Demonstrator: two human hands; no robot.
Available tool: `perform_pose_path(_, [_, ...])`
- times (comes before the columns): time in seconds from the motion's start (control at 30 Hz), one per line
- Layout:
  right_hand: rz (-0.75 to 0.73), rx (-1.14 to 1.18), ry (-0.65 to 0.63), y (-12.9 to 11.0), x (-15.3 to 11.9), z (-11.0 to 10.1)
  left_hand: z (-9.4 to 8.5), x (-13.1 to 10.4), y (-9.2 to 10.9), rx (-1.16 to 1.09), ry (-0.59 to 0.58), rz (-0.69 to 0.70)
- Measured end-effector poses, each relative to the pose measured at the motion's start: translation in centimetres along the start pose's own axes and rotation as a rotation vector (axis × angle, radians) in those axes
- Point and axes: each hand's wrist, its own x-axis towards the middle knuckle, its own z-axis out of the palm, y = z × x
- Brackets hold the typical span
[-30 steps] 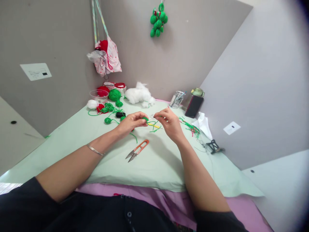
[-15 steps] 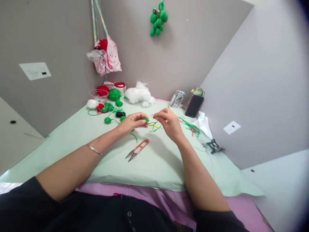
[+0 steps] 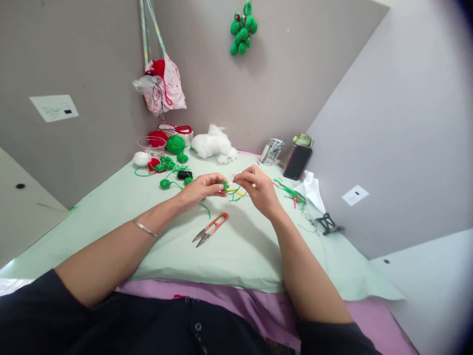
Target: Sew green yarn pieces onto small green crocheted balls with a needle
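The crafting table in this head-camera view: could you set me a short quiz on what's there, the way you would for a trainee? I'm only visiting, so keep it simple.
1. Multiple choice: which of these lies on the table closest to the person's body?
A) the phone
B) the orange-handled snips
C) the white stuffing
2. True or false: the left hand holds a small green yarn piece.
3. Fill in the blank: seen from the camera, the spotted bag hangs to the ____ of the bunch of green yarn pieces on the wall.

Key: 1. B; 2. true; 3. left
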Motion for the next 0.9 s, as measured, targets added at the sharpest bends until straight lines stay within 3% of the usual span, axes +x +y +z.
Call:
perform_pose_path(0.47, [0.116,0.173,-0.005,-0.5,-0.4,1.0,-0.1,0.3,-0.4,-0.102,0.009,-0.036])
perform_pose_path(0.6, [0.054,0.189,-0.054,-1.2,-0.6,1.4,-0.1,0.3,-0.7,-0.110,0.034,-0.037])
perform_pose_path(0.77, [-0.067,-0.072,-0.072,-1.4,-0.9,1.9,0.1,0.5,-1.3,-0.020,0.069,-0.050])
perform_pose_path(0.9, [-0.078,-0.030,0.001,-1.5,-0.8,2.0,0.4,0.5,-1.0,-0.025,0.065,-0.082])
